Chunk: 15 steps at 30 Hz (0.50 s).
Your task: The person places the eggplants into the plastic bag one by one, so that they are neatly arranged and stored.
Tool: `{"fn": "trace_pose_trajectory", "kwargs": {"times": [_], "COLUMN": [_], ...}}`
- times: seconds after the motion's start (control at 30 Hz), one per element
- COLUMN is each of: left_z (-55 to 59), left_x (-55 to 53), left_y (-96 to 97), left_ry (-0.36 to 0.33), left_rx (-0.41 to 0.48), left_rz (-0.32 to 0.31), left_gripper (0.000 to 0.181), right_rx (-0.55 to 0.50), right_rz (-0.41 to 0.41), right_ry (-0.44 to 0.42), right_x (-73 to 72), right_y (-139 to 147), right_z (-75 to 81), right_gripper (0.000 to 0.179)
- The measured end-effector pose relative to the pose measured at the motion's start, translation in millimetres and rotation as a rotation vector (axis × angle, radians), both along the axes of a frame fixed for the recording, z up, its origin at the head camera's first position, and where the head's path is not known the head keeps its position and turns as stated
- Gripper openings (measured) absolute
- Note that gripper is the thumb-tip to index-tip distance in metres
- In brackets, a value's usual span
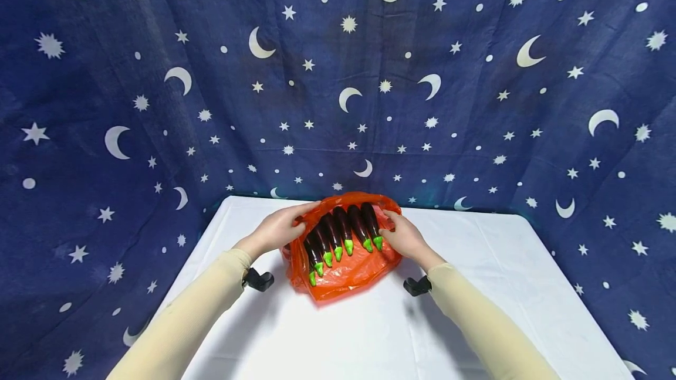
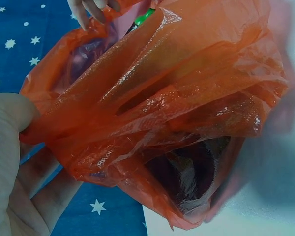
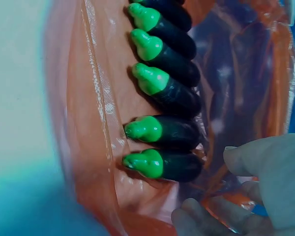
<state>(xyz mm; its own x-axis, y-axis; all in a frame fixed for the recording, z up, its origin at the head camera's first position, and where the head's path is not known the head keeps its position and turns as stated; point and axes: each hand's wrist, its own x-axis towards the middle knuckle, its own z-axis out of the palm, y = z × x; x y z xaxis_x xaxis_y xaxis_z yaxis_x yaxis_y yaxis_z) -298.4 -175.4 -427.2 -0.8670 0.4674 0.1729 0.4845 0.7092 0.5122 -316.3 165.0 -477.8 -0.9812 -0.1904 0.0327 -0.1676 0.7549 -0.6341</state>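
Observation:
An orange plastic bag (image 1: 351,277) lies at the table's middle, its mouth spread wide. Several glossy dark eggplants (image 1: 344,224) with bright green caps lie side by side in a row inside it. My left hand (image 1: 277,228) grips the bag's left rim; the left wrist view shows the thumb (image 2: 19,113) against the plastic and the other fingers behind it. At the right rim, my right hand (image 1: 406,236) holds the film between bent fingers and thumb, close to the endmost eggplant (image 3: 182,166). Part of the bag's far inside is hidden by folds.
A white cloth (image 1: 475,286) covers the table. Dark blue curtains (image 1: 449,180) with white moons and stars stand behind and at both sides. Black wrist mounts (image 1: 257,280) hang under both forearms, near the bag.

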Motion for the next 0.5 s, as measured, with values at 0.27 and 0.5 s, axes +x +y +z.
{"fn": "trace_pose_trajectory", "kwargs": {"times": [0.27,0.5], "left_z": [-3.3,-3.3], "left_x": [2.9,8.9], "left_y": [-7.8,-16.0], "left_ry": [0.008,-0.006], "left_rx": [0.018,0.050], "left_rz": [0.019,0.042], "left_gripper": [0.060,0.059], "right_rx": [-0.068,-0.088], "right_rz": [0.029,0.040], "right_ry": [0.007,0.046], "right_x": [13.6,24.0], "right_y": [22,41], "right_z": [6.8,7.2], "right_gripper": [0.064,0.063]}}
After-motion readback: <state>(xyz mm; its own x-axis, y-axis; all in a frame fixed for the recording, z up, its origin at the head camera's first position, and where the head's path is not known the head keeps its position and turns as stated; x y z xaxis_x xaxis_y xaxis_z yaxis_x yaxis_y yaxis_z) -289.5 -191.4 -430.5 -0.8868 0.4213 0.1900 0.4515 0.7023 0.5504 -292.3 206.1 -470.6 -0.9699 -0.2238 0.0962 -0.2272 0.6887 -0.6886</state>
